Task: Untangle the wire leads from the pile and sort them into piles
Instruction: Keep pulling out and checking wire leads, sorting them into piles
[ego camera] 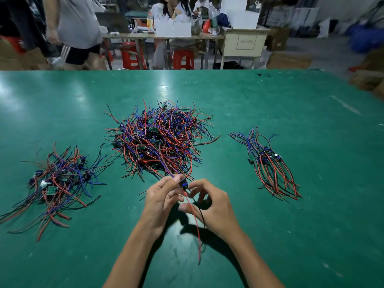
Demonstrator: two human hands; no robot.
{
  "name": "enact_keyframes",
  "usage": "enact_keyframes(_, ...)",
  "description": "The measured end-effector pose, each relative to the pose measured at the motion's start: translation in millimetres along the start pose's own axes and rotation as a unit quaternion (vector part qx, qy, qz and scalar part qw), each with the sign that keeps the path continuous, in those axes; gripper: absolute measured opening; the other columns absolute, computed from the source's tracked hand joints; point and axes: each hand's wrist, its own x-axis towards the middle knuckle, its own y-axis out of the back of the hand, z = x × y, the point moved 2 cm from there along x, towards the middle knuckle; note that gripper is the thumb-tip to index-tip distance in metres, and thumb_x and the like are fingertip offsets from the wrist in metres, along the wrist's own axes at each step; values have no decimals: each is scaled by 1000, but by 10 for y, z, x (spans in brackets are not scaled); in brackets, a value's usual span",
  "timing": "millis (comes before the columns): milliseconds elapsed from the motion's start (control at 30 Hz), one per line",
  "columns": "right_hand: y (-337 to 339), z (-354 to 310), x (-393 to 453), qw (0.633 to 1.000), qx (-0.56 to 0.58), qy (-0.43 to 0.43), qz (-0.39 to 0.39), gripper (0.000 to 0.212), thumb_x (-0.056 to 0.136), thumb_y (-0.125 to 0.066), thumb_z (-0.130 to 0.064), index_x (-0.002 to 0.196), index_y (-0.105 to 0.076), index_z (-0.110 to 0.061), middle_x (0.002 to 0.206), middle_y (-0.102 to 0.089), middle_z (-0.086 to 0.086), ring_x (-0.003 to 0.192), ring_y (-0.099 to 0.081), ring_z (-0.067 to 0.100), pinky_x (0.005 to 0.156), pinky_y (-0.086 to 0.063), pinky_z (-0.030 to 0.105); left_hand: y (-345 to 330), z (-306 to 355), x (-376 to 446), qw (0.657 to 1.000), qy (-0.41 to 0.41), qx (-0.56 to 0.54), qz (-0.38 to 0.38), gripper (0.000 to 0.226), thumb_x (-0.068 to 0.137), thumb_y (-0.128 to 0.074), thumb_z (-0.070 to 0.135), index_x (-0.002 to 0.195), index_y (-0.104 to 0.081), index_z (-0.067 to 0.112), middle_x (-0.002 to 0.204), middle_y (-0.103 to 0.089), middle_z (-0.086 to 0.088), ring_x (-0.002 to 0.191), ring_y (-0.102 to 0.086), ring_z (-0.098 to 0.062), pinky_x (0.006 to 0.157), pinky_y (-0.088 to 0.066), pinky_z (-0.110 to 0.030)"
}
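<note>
Nearest the camera, both hands meet over the green table (270, 235). L hand (160, 201) pinches a small black/blue module (184, 182) betw thumb & fingertips; R hand (212, 204) has fingers curled at the module's lower end where its red lead (194, 221) and black lead (201, 215) hang down toward the person, so both hands grip the same lead assembly, lifted off the table. Its blue/purple wires run up into the main tangled pile (160, 138) just beyond the hands, mid-table. Left of it, well apart, sits a looser pile (58, 181) of red/blue/black leads w/ small green boards. To the right, a neat bundle (268, 163) lies w/ wires roughly parallel. Beyond the table edge: red stools (184, 59), a bench w/ white boxes (173, 29), ppl standing & seated.
</note>
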Motion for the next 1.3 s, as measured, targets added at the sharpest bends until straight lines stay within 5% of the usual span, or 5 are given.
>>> enact_keyframes(167,63,-41,29,983,168,-58,51,33,80,-71,-67,89,-74,-35,81,-73,-10,70,-62,5,67,-50,29,7,-46,-16,999,-15,34,-12,15,80,-72,21,87,-80,11,86,-76,-16,72,-74,-23,56,-55,-22)
enact_keyframes(633,95,-4,93,939,289,-155,99,20,96,-65,-22,85,-74,-8,78,-75,8,62,-62,9,60,-48,17,-24,-95,-41,986,-88,143,-1,24,71,-85,18,94,-81,15,90,-78,-15,78,-76,-27,66,-56,-24)
enact_keyframes(833,125,51,104,918,342,-184,74,40,83,-68,-37,81,-72,3,75,-70,13,61,-58,12,57,-48,18,72,-96,15,911,-201,360,1,36,84,-78,1,109,-77,28,102,-75,3,82,-71,-17,72,-57,-19)
enact_keyframes(1133,8,147,94,985,127,-79,82,10,89,-77,-23,81,-80,-28,73,-69,-6,69,-61,8,66,-47,22,-44,-136,24,983,-2,171,-65,25,89,-71,17,111,-75,8,92,-77,-18,77,-74,-27,72,-61,-31)
enact_keyframes(1300,-18,137,98,990,57,-79,98,20,81,-66,-60,97,-76,-53,75,-52,-15,67,-54,5,62,-41,16,-23,-128,47,985,2,162,-62,30,91,-69,8,121,-69,11,80,-69,-16,64,-63,-21,58,-50,-22)
